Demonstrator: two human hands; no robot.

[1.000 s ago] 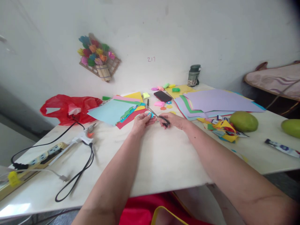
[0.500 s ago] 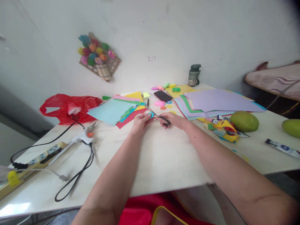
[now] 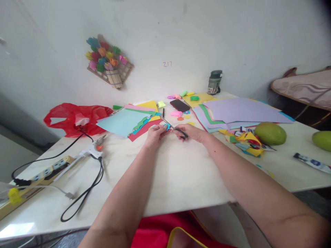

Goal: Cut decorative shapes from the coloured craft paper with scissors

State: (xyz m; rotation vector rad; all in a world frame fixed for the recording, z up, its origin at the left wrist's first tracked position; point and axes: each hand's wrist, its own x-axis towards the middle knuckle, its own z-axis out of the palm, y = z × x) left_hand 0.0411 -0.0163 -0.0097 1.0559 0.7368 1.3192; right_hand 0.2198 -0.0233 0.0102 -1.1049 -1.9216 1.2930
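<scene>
Fingers of right hand (image 3: pixel 190 132) around scissors (image 3: pixel 183 133), pink packet (image 3: pixel 176 113) and phone (image 3: pixel 179 105) beyond.

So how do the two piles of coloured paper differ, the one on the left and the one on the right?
The left pile has a light blue sheet on top; the right pile is topped by a purple sheet. The left pile includes wavy-cut edges, while the right pile's visible edges look straight. Both are overlapping sheets in several colours, lying on the table.
</scene>
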